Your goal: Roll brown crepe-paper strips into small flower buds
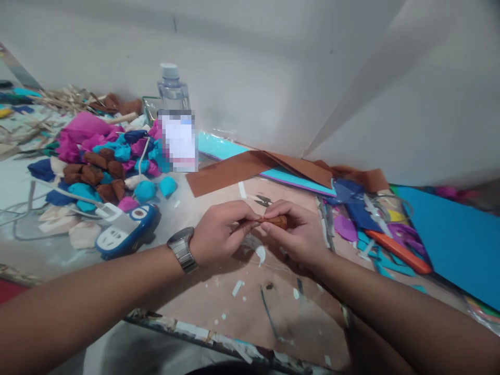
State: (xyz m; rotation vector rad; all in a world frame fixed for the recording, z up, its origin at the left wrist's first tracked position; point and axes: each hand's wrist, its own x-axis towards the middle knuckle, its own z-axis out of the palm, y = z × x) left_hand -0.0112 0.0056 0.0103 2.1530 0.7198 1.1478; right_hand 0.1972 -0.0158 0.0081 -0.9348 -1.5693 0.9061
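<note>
Frame centre: small brown crumpled-paper bundle (278, 222), narrow end pinched in fingertips of left hand (219, 229), body gripped by right hand (299, 232) — shaping apparently unfinished; multicoloured wrapped-paper bundles (91, 175), seemingly complete, heaped mid-left; flat brown paper strip (230, 172), apparently unused, above centre.

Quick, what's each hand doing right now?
Left hand: closed, pinching the narrow end of the small brown piece.
Right hand: closed, holding the same piece's thicker part.
</note>
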